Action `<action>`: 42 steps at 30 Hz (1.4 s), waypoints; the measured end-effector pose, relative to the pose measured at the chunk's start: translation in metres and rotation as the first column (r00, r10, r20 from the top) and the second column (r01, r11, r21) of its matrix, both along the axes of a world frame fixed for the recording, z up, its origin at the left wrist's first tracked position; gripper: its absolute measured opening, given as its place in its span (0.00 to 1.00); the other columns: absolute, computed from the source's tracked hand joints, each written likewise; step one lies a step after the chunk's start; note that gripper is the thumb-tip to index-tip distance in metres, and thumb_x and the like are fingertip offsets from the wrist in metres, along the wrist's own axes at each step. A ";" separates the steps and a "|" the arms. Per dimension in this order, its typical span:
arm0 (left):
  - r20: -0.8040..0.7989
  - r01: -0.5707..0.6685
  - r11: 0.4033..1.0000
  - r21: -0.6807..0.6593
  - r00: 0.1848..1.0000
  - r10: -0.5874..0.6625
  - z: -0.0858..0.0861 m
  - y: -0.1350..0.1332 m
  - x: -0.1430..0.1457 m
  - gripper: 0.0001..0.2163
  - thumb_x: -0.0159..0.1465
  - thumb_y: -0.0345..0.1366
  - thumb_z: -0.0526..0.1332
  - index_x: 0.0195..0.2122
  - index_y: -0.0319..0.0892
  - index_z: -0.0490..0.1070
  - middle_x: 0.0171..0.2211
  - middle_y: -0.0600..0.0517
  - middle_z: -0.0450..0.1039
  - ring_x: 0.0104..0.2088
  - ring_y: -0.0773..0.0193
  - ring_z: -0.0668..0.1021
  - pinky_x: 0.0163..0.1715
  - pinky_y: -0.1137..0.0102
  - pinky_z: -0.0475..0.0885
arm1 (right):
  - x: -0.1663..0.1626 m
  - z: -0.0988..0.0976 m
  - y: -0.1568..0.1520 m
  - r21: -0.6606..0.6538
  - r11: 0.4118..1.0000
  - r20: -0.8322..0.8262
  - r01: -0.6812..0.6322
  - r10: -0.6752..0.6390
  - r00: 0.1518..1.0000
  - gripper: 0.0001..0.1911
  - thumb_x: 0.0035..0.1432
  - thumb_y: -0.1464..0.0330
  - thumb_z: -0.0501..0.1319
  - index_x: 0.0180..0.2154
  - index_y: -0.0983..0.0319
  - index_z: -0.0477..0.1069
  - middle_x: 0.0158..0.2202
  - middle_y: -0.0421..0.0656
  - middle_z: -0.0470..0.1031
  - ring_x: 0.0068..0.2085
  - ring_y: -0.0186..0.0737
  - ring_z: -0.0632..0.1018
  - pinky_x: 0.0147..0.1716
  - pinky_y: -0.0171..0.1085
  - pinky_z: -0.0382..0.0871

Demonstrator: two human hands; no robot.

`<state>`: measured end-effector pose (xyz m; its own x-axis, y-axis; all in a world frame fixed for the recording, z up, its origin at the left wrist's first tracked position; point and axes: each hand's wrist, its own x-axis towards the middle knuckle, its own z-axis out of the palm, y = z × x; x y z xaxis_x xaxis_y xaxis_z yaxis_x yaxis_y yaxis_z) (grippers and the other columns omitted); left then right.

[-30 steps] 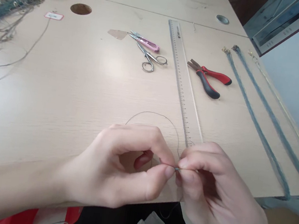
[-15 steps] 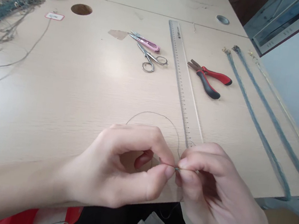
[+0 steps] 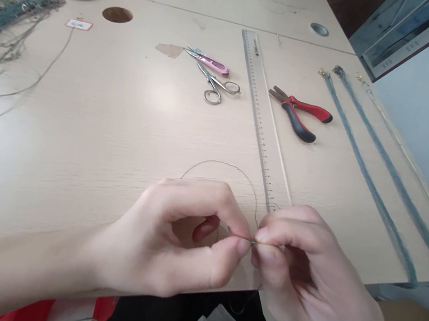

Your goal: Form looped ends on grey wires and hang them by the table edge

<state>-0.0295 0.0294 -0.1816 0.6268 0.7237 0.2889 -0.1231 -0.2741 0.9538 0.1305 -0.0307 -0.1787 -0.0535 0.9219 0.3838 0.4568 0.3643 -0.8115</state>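
Left hand (image 3: 185, 240) and right hand (image 3: 302, 270) pinch thin thread (image 3: 237, 168) at table's (image 3: 126, 118) near edge | its loop arcs beyond them | ruler (image 3: 263, 119) ahead | pliers (image 3: 290, 101) right of ruler | scissors (image 3: 212, 79) left | pink snips (image 3: 214, 64) just behind scissors

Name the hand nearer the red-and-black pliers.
Right. The right hand is on the near side of the pliers, almost straight below them in view; the left hand is farther off, below and to their left.
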 end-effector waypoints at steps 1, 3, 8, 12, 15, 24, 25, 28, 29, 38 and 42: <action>-0.002 -0.001 1.000 0.001 1.000 0.001 0.000 0.000 0.000 0.04 0.58 0.26 0.59 0.29 0.41 0.70 0.22 0.52 0.71 0.21 0.68 0.72 0.17 0.74 0.67 | 0.000 0.000 0.000 0.001 1.000 -0.001 0.000 0.000 1.000 0.11 0.54 0.79 0.55 0.34 0.56 0.65 0.27 0.39 0.69 0.27 0.36 0.69 0.20 0.36 0.63; 0.001 -0.007 1.000 0.004 1.000 0.007 0.000 0.000 0.001 0.03 0.58 0.27 0.59 0.29 0.41 0.69 0.22 0.52 0.70 0.21 0.68 0.71 0.16 0.74 0.67 | 0.000 0.000 -0.001 0.003 1.000 -0.004 -0.002 0.002 1.000 0.11 0.54 0.79 0.55 0.34 0.56 0.65 0.26 0.39 0.69 0.26 0.36 0.69 0.20 0.36 0.63; -0.005 -0.005 1.000 -0.009 1.000 0.005 0.000 0.000 0.000 0.03 0.57 0.27 0.60 0.28 0.40 0.70 0.21 0.52 0.70 0.20 0.68 0.72 0.16 0.73 0.66 | -0.001 0.000 0.000 0.004 1.000 -0.005 0.006 -0.006 1.000 0.12 0.52 0.80 0.55 0.33 0.57 0.65 0.26 0.38 0.69 0.26 0.34 0.70 0.21 0.36 0.64; 0.003 -0.003 1.000 0.006 1.000 0.002 -0.001 0.000 -0.001 0.03 0.56 0.25 0.60 0.28 0.38 0.70 0.22 0.51 0.70 0.21 0.68 0.72 0.16 0.73 0.66 | -0.001 0.000 0.001 0.003 1.000 0.005 0.003 -0.003 1.000 0.11 0.52 0.79 0.56 0.33 0.57 0.65 0.26 0.38 0.69 0.26 0.35 0.70 0.20 0.36 0.63; 0.001 0.001 1.000 0.012 1.000 -0.001 -0.001 0.001 0.000 0.03 0.57 0.24 0.59 0.28 0.37 0.69 0.22 0.51 0.69 0.21 0.68 0.72 0.16 0.74 0.65 | 0.000 0.000 0.001 0.001 1.000 0.004 0.004 -0.004 1.000 0.11 0.52 0.79 0.55 0.33 0.57 0.65 0.26 0.39 0.69 0.26 0.36 0.70 0.20 0.36 0.63; -0.021 -0.007 1.000 0.030 1.000 0.008 0.000 0.000 -0.001 0.03 0.57 0.24 0.58 0.27 0.36 0.69 0.21 0.50 0.69 0.20 0.69 0.72 0.16 0.74 0.64 | 0.001 0.001 0.002 0.024 1.000 0.023 -0.020 0.019 1.000 0.12 0.51 0.81 0.55 0.33 0.59 0.65 0.26 0.38 0.68 0.27 0.33 0.70 0.23 0.34 0.64; -0.036 -0.008 1.000 0.027 0.999 0.009 0.000 0.000 -0.001 0.03 0.57 0.24 0.58 0.28 0.36 0.69 0.22 0.51 0.69 0.21 0.69 0.72 0.16 0.74 0.65 | 0.000 0.001 0.002 0.030 0.999 0.021 -0.019 0.019 1.000 0.12 0.51 0.81 0.55 0.33 0.59 0.65 0.26 0.38 0.68 0.27 0.32 0.70 0.23 0.34 0.64; -0.071 0.001 1.000 0.015 0.997 0.000 -0.001 -0.001 -0.003 0.04 0.58 0.25 0.59 0.28 0.38 0.69 0.22 0.53 0.69 0.22 0.70 0.72 0.18 0.75 0.66 | 0.000 0.000 0.002 0.045 0.999 0.010 -0.012 0.012 1.000 0.12 0.52 0.82 0.55 0.33 0.59 0.65 0.27 0.38 0.68 0.27 0.32 0.70 0.23 0.34 0.64; -0.071 0.003 1.000 0.011 0.997 -0.002 -0.001 -0.001 -0.004 0.04 0.58 0.24 0.59 0.28 0.38 0.69 0.22 0.53 0.69 0.22 0.70 0.72 0.18 0.75 0.66 | 0.000 0.000 0.002 0.046 0.999 0.007 -0.012 0.011 1.000 0.11 0.52 0.81 0.55 0.33 0.59 0.66 0.27 0.38 0.68 0.27 0.32 0.70 0.23 0.34 0.64; -0.071 0.020 1.000 0.017 0.997 -0.019 0.001 -0.001 -0.003 0.04 0.59 0.24 0.57 0.28 0.37 0.69 0.23 0.53 0.68 0.22 0.70 0.71 0.18 0.75 0.63 | 0.000 0.000 0.002 0.062 0.998 0.002 -0.015 0.015 1.000 0.12 0.53 0.82 0.55 0.34 0.59 0.66 0.27 0.38 0.69 0.28 0.33 0.70 0.24 0.34 0.64; -0.053 0.028 0.999 0.044 0.998 -0.026 0.000 0.000 -0.002 0.04 0.58 0.23 0.57 0.28 0.36 0.69 0.23 0.52 0.69 0.22 0.70 0.71 0.18 0.75 0.63 | -0.002 0.001 0.000 0.031 1.000 -0.062 -0.005 0.007 0.998 0.12 0.53 0.81 0.56 0.35 0.59 0.67 0.28 0.39 0.69 0.27 0.32 0.70 0.21 0.35 0.62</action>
<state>-0.0316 0.0299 -0.1815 0.6610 0.6934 0.2870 -0.0814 -0.3140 0.9459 0.1283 -0.0308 -0.1782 -0.0342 0.9095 0.4144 0.4032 0.3919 -0.8269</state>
